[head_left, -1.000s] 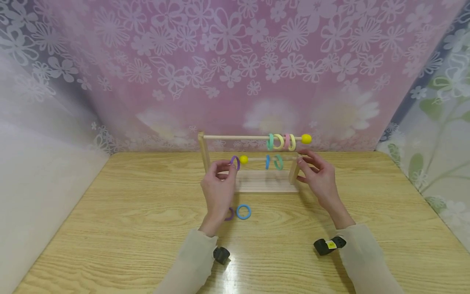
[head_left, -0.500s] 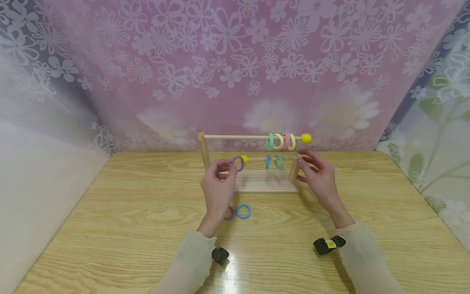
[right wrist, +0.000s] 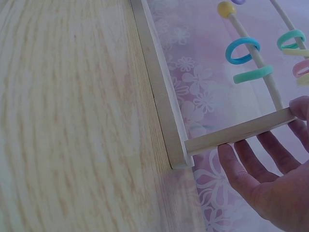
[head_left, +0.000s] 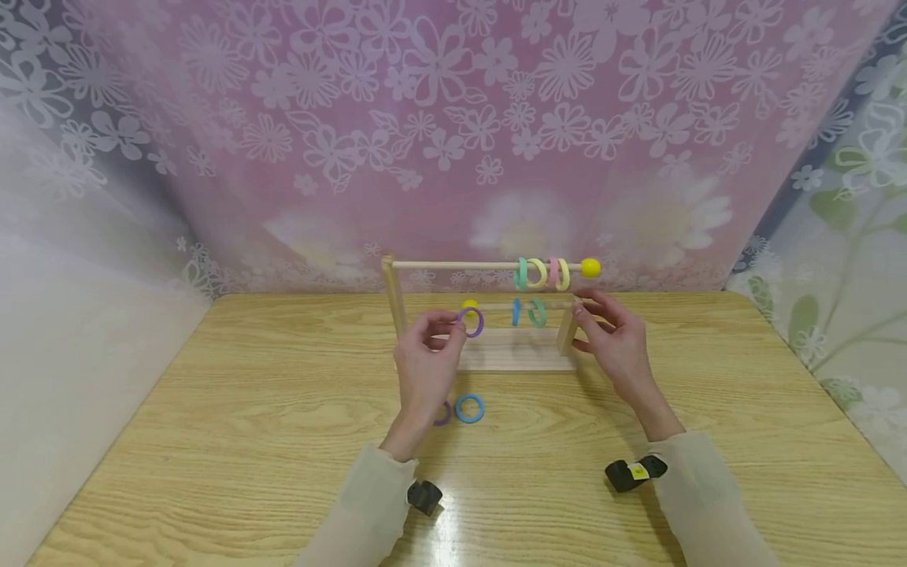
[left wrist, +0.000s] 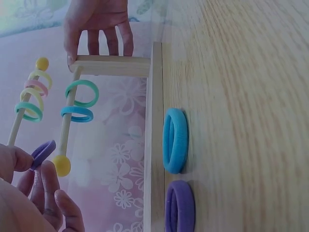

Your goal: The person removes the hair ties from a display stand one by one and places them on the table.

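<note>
A pink curtain (head_left: 439,142) printed with white flowers hangs behind a wood-grained desk (head_left: 248,441), with paler patterned cloth down both sides. On the desk stands a wooden rack (head_left: 517,352) with two level rods. The person's left hand (head_left: 427,362) pinches a purple ring (head_left: 483,322) between thumb and fingers — it is held up just beside the yellow ball (head_left: 469,305) at the free end of the lower rod, not around the rod; whether ring and ball touch, I cannot tell. The right hand (head_left: 618,340) grips the rack's right post (head_left: 568,332), thumb at its top, fingers along the outer side.

The lower rod carries a blue ring (head_left: 516,313) and a green ring (head_left: 543,314). On the upper rod (head_left: 453,265) hang four more — green, yellow, pink, yellow — near its own ball (head_left: 591,268). A second blue ring (head_left: 458,409) and a second purple ring (head_left: 447,413) lie side by side in front of the rack.
</note>
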Action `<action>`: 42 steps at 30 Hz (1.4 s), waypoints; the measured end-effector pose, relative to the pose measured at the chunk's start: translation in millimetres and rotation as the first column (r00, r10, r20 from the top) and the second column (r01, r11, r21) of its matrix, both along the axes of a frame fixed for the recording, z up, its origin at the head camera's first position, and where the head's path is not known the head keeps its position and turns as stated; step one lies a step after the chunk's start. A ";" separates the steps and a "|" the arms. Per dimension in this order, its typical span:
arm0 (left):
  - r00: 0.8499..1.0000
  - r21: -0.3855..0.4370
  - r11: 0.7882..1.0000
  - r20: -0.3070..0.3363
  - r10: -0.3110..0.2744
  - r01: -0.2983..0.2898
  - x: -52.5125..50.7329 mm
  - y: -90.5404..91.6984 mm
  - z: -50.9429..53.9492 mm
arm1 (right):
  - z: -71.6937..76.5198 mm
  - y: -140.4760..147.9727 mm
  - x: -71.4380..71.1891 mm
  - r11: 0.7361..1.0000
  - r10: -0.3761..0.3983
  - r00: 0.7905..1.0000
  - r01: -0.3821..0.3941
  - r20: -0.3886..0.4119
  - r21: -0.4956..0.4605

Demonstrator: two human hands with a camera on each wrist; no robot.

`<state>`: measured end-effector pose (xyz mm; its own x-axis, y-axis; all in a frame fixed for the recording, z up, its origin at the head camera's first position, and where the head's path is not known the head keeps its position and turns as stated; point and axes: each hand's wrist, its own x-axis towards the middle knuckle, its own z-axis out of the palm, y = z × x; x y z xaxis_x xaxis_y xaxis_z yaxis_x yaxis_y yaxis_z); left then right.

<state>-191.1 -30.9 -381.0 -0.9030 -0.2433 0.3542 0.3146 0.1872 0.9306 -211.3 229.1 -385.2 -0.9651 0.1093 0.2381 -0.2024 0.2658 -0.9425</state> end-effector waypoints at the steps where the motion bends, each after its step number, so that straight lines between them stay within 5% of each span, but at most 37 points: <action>1: 1.000 0.001 1.000 -0.001 -0.011 0.011 0.1 0.0 -0.2 | -0.1 0.1 0.1 1.000 0.000 1.000 0.000 -0.002 0.002; 9: 0.997 -0.025 0.997 -0.008 -0.071 0.071 1.6 0.7 -2.8 | -1.1 -0.2 0.5 1.000 -0.002 1.000 0.002 -0.005 0.001; 30: 0.971 -0.050 0.977 0.132 -0.201 0.209 3.7 -0.8 -3.9 | -2.3 -0.6 -1.7 1.000 -0.008 1.000 0.008 -0.014 -0.001; 42: 0.951 -0.119 0.950 0.155 -0.269 0.289 5.0 -0.5 -17.9 | -8.9 -0.5 -0.7 1.000 -0.003 0.999 0.002 -0.035 -0.022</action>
